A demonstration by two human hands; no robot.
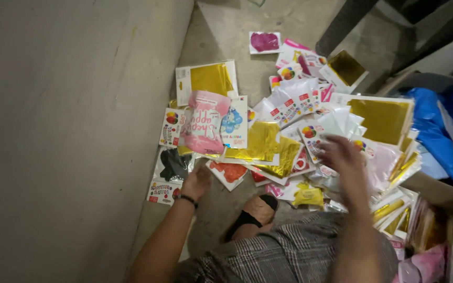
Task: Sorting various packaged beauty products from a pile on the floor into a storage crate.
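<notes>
Fingers [208, 166] under upright pink packet [204, 122], long axis vertical

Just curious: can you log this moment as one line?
left hand: on floor packets | right hand: over packet pile, blurred | grip: unclear

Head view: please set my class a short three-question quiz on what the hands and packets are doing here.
1. True or false: the left hand rests on the floor-level packets beside a black balloon packet.
2. Which colour is the packet with lettering lying above the left hand: A pink, B green, C grey?
3. What lies under the blurred right hand?

Key: 1 true. 2 A. 3 the heap of white and gold foil packets; whether its fingers grip one cannot be told.
</notes>
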